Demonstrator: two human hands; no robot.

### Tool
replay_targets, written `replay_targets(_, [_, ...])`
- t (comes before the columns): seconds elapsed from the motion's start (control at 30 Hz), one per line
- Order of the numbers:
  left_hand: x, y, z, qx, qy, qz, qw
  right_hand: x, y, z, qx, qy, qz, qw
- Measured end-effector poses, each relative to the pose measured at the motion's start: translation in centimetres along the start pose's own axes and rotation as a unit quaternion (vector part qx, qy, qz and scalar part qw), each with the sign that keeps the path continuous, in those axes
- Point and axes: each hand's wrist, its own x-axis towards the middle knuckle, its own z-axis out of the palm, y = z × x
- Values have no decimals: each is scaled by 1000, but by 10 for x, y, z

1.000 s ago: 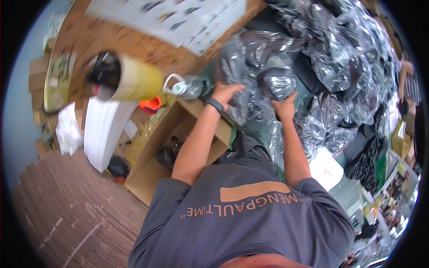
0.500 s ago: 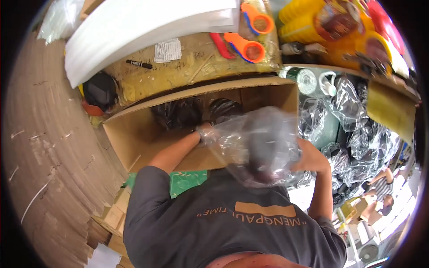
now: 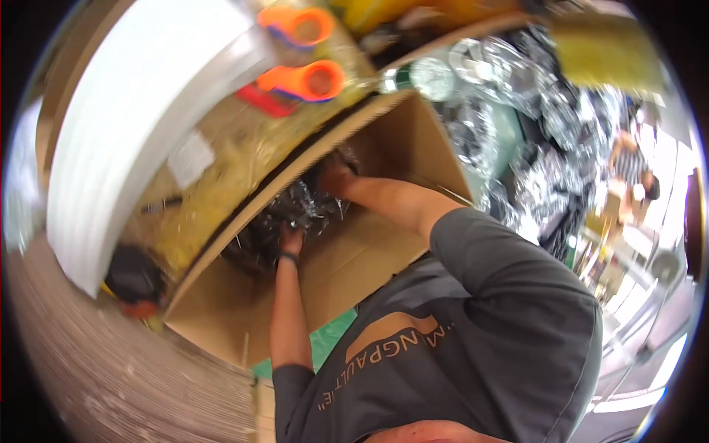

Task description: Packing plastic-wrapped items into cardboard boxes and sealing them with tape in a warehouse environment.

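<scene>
Since half a second ago both hands have pushed the plastic-wrapped bundle down into the one cardboard box; left hand and right hand press it, finger spread unclear. Thin film could snag on the box wall beside the fingers and tear. Two orange tape dispensers lie beyond, on the bench.

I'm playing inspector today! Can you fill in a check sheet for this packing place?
Surface: yellowish worktop, strewn with scraps.
Job's things: open cardboard box; shiny plastic-wrapped dark bundles inside.
Clutter: two orange tape dispensers, white foam roll, small paper slip.
Hands: left hand and right hand both press on the bundles; grip hidden.
Cables: nothing seen.
Surroundings: pile of more wrapped bundles at right; other people far right.
</scene>
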Motion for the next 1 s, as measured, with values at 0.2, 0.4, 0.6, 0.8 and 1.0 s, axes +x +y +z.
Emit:
replay_targets(0.2, [-188, 358, -10, -133, 46, 168, 976, -312, 158, -77, 400, 546, 114, 727])
replay_targets(0.4, [-259, 560, 149, -333, -172, 215, 902, -370, 258, 146, 408, 454, 507, 609])
replay_targets(0.6, [-186, 584, 335, -73, -22, 177, 981, -355, 295, 209, 559, 334, 408, 640])
replay_targets(0.8, [-127, 566, 378, -137, -46, 76, 987, -461, 373, 149, 473, -52, -148, 867])
replay_targets(1.0, [-131, 552, 406, 197, -19, 31, 980, -454, 556, 104, 57, 527, 357, 769])
